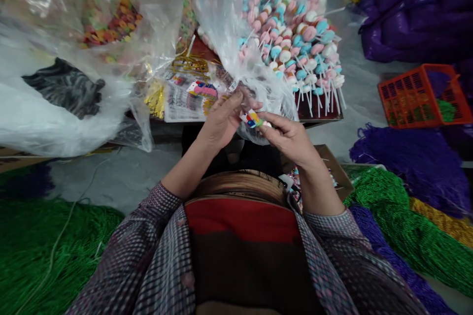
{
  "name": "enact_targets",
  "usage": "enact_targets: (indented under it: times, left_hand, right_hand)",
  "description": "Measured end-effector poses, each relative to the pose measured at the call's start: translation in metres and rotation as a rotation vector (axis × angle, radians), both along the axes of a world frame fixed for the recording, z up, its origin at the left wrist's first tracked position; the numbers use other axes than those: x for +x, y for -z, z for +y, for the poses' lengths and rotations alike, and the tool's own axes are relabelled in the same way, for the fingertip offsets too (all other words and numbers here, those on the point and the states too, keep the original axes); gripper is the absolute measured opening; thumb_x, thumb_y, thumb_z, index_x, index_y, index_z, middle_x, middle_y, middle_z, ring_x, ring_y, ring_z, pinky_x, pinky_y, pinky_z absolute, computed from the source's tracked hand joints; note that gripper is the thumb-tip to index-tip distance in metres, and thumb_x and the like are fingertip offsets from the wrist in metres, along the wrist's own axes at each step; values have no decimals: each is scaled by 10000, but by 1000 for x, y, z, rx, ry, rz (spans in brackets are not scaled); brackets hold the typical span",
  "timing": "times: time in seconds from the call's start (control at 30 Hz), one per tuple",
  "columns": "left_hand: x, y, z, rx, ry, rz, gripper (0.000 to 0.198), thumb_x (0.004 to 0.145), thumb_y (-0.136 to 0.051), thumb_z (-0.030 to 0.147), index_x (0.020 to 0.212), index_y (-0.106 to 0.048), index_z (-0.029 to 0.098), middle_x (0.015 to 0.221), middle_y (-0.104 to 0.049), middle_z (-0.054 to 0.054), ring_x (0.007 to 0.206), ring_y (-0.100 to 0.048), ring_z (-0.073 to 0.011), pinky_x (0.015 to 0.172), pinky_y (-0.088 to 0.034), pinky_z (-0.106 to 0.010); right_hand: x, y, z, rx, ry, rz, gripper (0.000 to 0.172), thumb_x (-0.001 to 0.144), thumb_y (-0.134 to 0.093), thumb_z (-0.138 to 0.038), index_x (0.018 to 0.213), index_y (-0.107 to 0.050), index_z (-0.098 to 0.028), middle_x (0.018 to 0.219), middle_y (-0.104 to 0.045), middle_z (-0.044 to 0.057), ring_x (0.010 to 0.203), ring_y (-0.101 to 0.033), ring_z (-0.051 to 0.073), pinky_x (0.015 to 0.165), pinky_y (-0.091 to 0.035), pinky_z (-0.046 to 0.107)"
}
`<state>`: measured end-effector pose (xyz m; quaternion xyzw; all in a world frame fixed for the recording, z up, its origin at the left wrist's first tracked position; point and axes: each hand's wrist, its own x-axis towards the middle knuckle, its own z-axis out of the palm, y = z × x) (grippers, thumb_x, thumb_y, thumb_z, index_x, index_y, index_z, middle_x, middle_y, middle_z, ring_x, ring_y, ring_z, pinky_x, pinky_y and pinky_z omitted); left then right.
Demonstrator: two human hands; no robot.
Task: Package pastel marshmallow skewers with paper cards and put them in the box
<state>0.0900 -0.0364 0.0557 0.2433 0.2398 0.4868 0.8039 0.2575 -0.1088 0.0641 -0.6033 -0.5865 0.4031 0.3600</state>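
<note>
candy packet (252,119) held between both hands at the near edge of the table (334,115).
the left hand (226,115) grips the clear plastic and the right hand (286,133) pinches the printed end between thumb and fingers, likely to keep the flimsy wrap steady; it sits close to the body, probably for easy sight. flat packets (202,89) lie beyond the left hand, within reach, while heaped lollipops (284,55) point their sticks nearward, perhaps for easy grasping.

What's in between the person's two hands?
In the head view, a small clear packet with a bright printed label lies between the left hand and the right hand, pinched by both.
</note>
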Motion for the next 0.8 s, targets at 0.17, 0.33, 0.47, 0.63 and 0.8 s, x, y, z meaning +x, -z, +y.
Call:
enact_targets:
  times: [0.17, 0.33, 0.47, 0.63, 0.8]
  left_hand:
    - [5, 6, -2, -14, -98, 59, 260, 876, -769, 387, 763, -620, 207, 686, -646, -5, 1016, -753, -253, 863, -618, -368]
    - [10, 15, -9, -9, -163, 131, 253, 882, -763, 422, 805, -636, 218, 792, -664, -20, 963, -727, -221, 743, -586, -299]
    - [18, 22, -15, 37, -248, 147, 231, 865, -782, 424, 838, -650, 237, 822, -647, -14, 825, -677, -169, 620, -518, -246]
    - [20, 39, -8, -108, -319, 146, 230, 895, -751, 431, 880, -617, 244, 825, -631, 2, 844, -668, -163, 715, -553, -274]
    - [17, 49, -3, -170, -287, 145, 196, 927, -719, 389, 901, -608, 230, 785, -594, 8, 747, -622, -124, 695, -544, -254]
  right_hand:
    - [-13, 9, 2, -21, 78, 118, 383, 908, -650, -518, 1184, -699, -256, 782, -712, -7, 490, -459, 88, 450, -397, 232]
    - [-27, 22, 6, -71, 108, 189, 453, 938, -596, -618, 1226, -597, -269, 788, -713, -6, 463, -474, 90, 436, -420, 241]
    - [-34, 27, 8, -110, 126, 292, 566, 914, -600, -671, 1321, -531, -285, 887, -704, 5, 519, -517, 90, 446, -433, 231]
    - [-30, 33, -2, -130, -28, 264, 680, 918, -560, -691, 1493, -423, -355, 1350, -653, 91, 861, -700, 161, 602, -609, 293]
    - [-22, 48, -27, -149, -12, 235, 718, 868, -692, -541, 1518, -454, -350, 1390, -661, 88, 850, -723, 175, 694, -663, 374]
